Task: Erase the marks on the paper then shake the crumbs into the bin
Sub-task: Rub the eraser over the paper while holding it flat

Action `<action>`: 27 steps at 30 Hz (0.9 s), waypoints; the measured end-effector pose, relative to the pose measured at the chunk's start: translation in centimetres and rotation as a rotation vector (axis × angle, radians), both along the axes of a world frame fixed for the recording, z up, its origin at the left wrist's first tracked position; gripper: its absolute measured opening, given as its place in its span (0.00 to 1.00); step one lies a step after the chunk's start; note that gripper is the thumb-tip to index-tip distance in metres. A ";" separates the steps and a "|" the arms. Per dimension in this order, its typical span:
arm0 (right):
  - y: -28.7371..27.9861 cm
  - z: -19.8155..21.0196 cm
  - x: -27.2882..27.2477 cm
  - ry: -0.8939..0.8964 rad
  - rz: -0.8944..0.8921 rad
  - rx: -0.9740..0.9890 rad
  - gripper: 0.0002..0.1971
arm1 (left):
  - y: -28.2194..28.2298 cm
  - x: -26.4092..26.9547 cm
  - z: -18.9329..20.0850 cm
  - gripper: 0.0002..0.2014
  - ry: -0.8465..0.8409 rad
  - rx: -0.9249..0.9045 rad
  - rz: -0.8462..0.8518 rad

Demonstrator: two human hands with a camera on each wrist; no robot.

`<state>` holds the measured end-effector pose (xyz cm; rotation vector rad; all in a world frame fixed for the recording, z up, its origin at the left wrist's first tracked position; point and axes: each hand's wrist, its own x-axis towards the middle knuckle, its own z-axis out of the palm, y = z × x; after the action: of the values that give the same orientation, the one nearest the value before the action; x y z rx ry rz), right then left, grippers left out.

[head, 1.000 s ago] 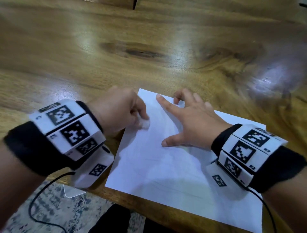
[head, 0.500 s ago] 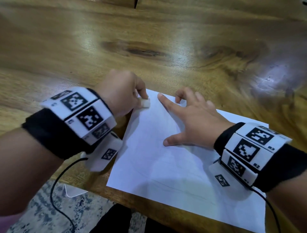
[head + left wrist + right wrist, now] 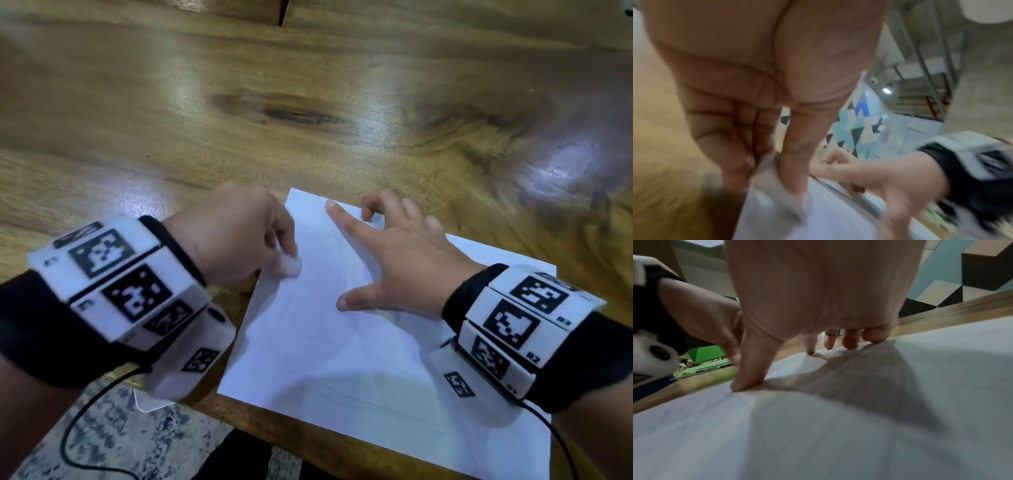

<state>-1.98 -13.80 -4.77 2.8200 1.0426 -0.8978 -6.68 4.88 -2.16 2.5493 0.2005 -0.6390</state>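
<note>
The glossy brown wooden table (image 3: pixel 239 102) fills the head view, with a dark knot toward 12 o'clock. On it, at about 6 o'clock, lies the white rectangular sheet of paper (image 3: pixel 342 359), turned so 1 corner points toward 12 o'clock. Faint pencil lines cross the sheet; they show in the head view and near the thumb in the right wrist view, though they are too pale to trace.

The right hand (image 3: pixel 404 260) lies spread on the sheet's far part, at 3 o'clock from the eraser, fingers apart and fairly straight. The right wrist view alone shows the thumb (image 3: pixel 748 369) and fingertips (image 3: pixel 851 344) pressing the paper (image 3: pixel 818 434) flat.

The left hand (image 3: pixel 233 236) sits at the sheet's 9 o'clock edge, fingers curled and pinching a small white eraser (image 3: pixel 291 268) whose tip touches the paper. The left wrist view is blurred, yet it shows what the head view hides: the thumb (image 3: pixel 797 154) and curled fingers (image 3: pixel 731 146) clamped on a pale lump, probably the eraser (image 3: pixel 766 175).

Both wrists wear black bands with white blocks of square black markers (image 3: pixel 116 284). Patterned grey flooring (image 3: pixel 113 442) shows at 7 o'clock.
</note>
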 end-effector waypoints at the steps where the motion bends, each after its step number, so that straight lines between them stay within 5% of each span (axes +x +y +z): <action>1: 0.0 0.0 0.0 0.002 -0.002 0.000 0.55 | 0.0 0.7 0.0 0.06 -0.054 -0.015 0.053; 8: 0.0 0.0 0.0 0.003 -0.008 -0.003 0.55 | -1.2 2.7 -0.8 0.04 -0.188 0.003 0.102; 12: -0.1 -0.1 0.0 0.000 0.002 -0.004 0.55 | -0.3 1.0 -0.4 0.04 0.117 -0.017 -0.085; 19: 0.0 -0.1 0.1 0.001 -0.007 -0.005 0.55 | -0.7 3.0 -1.1 0.04 -0.231 0.004 0.135; 24: 0.0 0.0 0.0 0.006 -0.002 -0.010 0.55 | 0.2 -0.6 -0.4 0.06 0.087 -0.032 -0.074; 27: 0.0 0.0 0.0 0.004 -0.002 -0.012 0.54 | 0.3 0.7 -0.7 0.05 0.024 -0.061 0.001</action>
<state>-1.99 -13.81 -4.73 2.8112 1.0320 -0.9067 -5.98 5.20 -2.82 2.4838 0.1872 -0.6660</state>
